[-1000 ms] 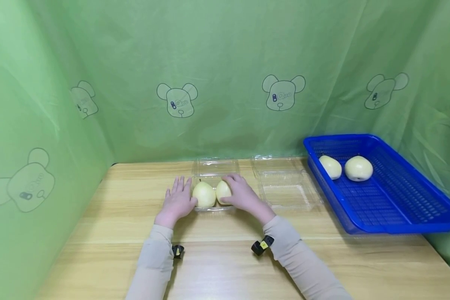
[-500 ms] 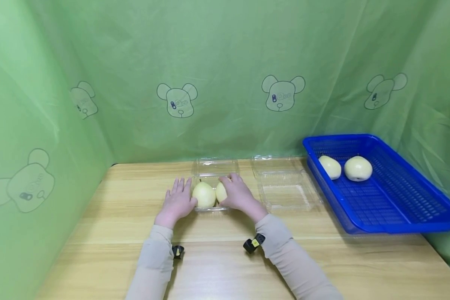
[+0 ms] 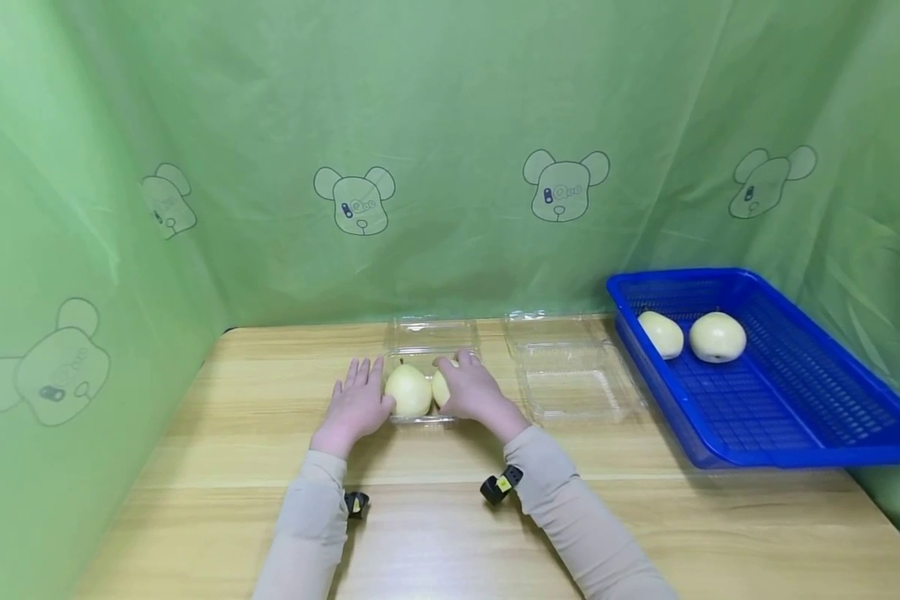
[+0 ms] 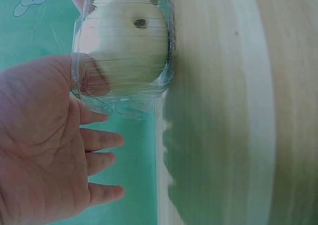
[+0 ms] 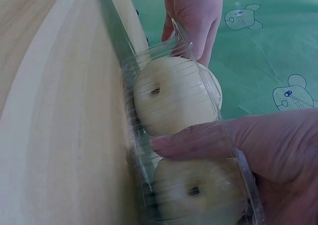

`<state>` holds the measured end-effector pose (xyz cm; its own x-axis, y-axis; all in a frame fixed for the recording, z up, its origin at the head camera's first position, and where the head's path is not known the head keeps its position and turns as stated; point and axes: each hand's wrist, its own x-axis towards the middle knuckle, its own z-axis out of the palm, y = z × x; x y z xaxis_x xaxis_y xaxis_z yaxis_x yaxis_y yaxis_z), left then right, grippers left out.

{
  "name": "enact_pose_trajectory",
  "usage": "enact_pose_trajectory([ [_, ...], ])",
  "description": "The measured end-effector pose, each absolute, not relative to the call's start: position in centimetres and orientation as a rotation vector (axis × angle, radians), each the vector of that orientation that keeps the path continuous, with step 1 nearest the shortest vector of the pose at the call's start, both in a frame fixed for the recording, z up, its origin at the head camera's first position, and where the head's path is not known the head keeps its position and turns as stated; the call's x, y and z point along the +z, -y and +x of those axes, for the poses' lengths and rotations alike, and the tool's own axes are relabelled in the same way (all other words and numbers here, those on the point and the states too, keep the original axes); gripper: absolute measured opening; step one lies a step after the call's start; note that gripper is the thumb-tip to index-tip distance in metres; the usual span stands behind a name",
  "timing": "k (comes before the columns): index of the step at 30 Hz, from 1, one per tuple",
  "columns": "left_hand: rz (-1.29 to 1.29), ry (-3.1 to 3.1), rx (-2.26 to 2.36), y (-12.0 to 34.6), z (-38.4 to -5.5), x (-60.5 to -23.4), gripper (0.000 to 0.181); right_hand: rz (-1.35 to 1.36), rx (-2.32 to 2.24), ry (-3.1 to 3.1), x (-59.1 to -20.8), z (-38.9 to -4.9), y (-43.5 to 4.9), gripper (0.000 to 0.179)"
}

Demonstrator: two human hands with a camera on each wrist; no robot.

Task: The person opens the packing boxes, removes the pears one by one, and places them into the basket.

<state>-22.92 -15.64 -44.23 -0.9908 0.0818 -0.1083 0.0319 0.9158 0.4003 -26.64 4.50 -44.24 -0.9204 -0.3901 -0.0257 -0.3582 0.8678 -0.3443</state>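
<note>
Two pale yellow pears sit side by side in a clear plastic clamshell box [image 3: 427,419], its lid folded back. My left hand [image 3: 354,404] is at the box's left end, fingers straight; in the left wrist view its thumb reaches over the rim beside the left pear [image 4: 129,41]. My right hand [image 3: 476,387] grips the right pear [image 3: 440,388] from above and the right. Through the box wall in the right wrist view, the right thumb [image 5: 194,141] lies between the pears. The right hand's other fingers are mostly hidden there.
A second clear clamshell box [image 3: 573,387] lies opened to the right. Beyond it a blue plastic basket [image 3: 802,457] holds two more pears [image 3: 717,337] at its far left. Green curtain [image 3: 450,267] hangs behind the wooden table [image 3: 420,533] and along both sides.
My right wrist and forearm have swung to the left, and the right hand has shifted slightly left over the right pear. The left hand and the left pear stay in place.
</note>
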Motion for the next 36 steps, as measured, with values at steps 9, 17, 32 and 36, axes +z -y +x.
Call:
enact_pose_trajectory([
  [9, 0.083, -2.948, 0.62, 15.6, -22.7, -44.2, 0.073, -0.641, -0.529, -2.947, -44.2, -26.6, -4.7, 0.084],
  [17, 0.083, -2.951, 0.609, 15.7, -22.9, -44.2, 0.073, -0.664, -0.638, -2.906, -44.0, -27.1, -5.1, 0.089],
  [32, 0.092, -2.962, 0.614, 15.7, -23.0, -43.9, 0.073, -0.638, -0.837, -2.78, -42.1, -27.0, -5.6, 0.095],
  [36, 0.092, -2.954, 0.618, 15.7, -23.0, -44.0, 0.074, -0.617, -0.879, -2.771, -41.7, -26.9, -5.9, 0.096],
])
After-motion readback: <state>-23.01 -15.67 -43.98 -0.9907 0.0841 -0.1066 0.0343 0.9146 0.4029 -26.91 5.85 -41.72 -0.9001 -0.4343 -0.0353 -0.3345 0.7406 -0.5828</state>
